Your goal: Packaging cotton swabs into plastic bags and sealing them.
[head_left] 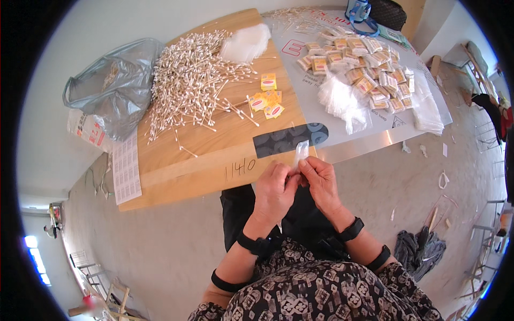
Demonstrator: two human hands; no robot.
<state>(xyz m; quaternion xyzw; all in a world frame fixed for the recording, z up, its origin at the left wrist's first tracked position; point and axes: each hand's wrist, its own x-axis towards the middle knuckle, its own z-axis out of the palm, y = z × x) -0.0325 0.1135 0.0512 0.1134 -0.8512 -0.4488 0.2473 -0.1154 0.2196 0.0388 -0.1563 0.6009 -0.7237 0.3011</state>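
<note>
Both hands meet just in front of the table's near edge, pinching a small clear plastic bag [302,150] that points away from me. My left hand [275,188] grips its near end from the left, and my right hand [320,181] grips it from the right. The fingers partly hide that end, and I cannot tell whether anything is inside. Just beyond the bag lies a dark patterned strip [279,141]. Small yellow cards [266,100] are scattered farther back. To their left spreads a large heap of cotton swabs [184,80].
Filled swab packs [365,80] are piled at the back right, beside loose clear bags [342,101] and a stack of clear sleeves [428,115]. A grey plastic bag [126,88] and a printed sheet [126,170] sit at the left edge. Dark cloth [420,252] lies on the floor.
</note>
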